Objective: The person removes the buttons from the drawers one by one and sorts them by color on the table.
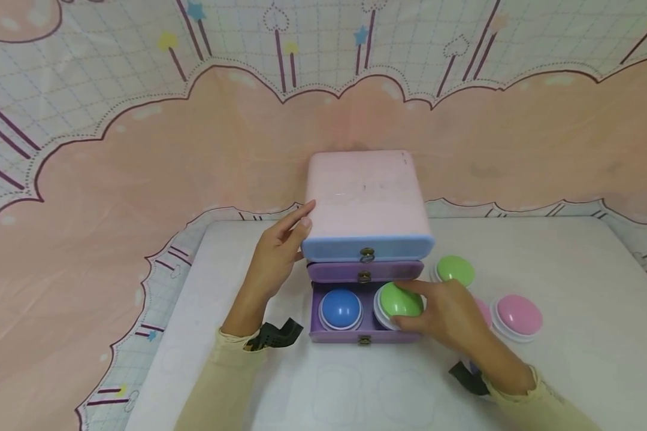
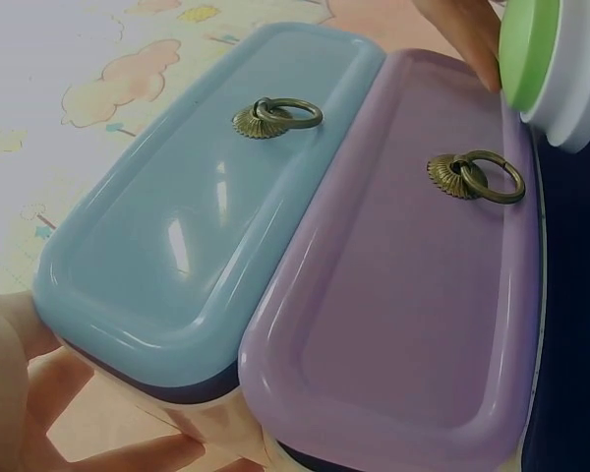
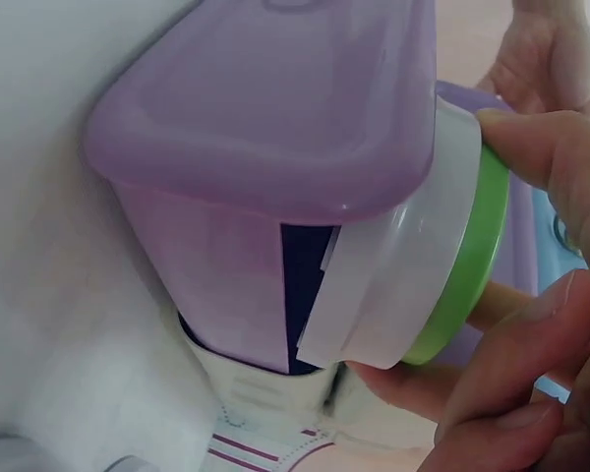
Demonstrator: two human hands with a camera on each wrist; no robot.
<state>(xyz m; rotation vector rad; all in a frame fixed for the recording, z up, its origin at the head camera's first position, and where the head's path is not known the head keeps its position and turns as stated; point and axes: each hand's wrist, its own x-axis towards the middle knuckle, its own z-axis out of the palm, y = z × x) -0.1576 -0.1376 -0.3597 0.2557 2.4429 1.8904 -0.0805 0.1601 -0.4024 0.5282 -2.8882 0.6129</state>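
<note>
Container (image 1: 401, 300): green-topped with white body, tilted, at the right part of the pulled-out bottom drawer (image 1: 334, 337).
Right hand (image 1: 453, 312): clamped on this container, between thumb and fingers.
Left hand (image 1: 272, 256): fingers apart, touching the side of the pink chest (image 1: 366, 194).
Drawer's left part: blue container (image 1: 341, 308), dome up.
Counter (image 1: 598, 335), right of chest: second green container (image 1: 456, 272), pink container (image 1: 519, 315).

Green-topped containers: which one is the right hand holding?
The green-topped container at the pulled-out bottom drawer: the right hand grips it. The other green-topped container sits on the table beside the cabinet.
</note>
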